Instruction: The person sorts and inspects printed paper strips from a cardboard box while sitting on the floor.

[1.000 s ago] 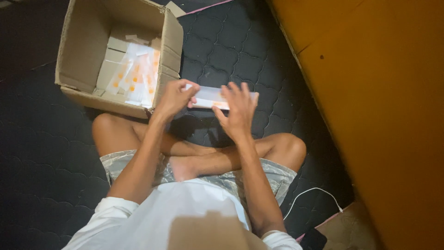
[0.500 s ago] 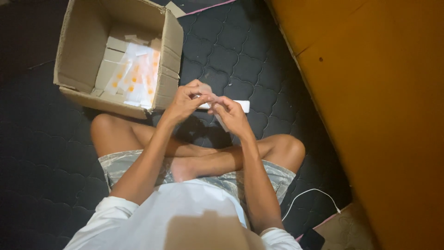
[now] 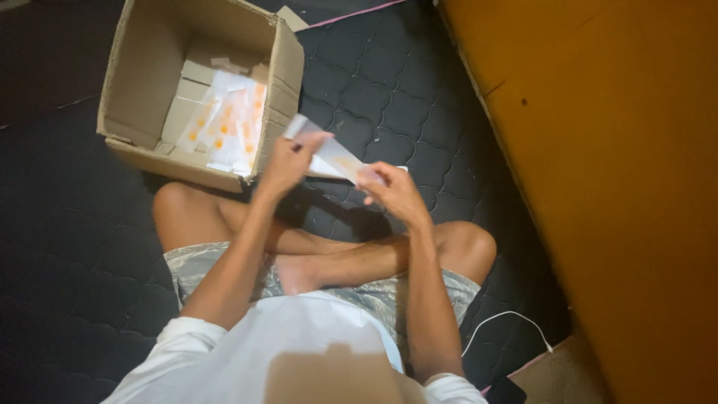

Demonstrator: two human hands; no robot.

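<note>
Person seated cross-legged on a dark quilted mat [image 3: 389, 90], viewed from above. Both hands are closed on one packet [image 3: 329, 153]: a flat, narrow, pale strip, glossy like thin plastic, held tilted above the mat in front of the knees. Left hand [image 3: 288, 161] pinches the upper-left end; right hand [image 3: 393, 191] grips the lower-right end. Hands are apart, one at each end.

Open box [image 3: 149, 67] of plain brown cardboard stands just left of the hands, flaps up. Inside lie more flat pale packets [image 3: 228, 123] with orange spots, loosely stacked. An orange wall [image 3: 613, 172], smooth, runs along the right. A thin white cable [image 3: 508, 318] lies by the right knee.
</note>
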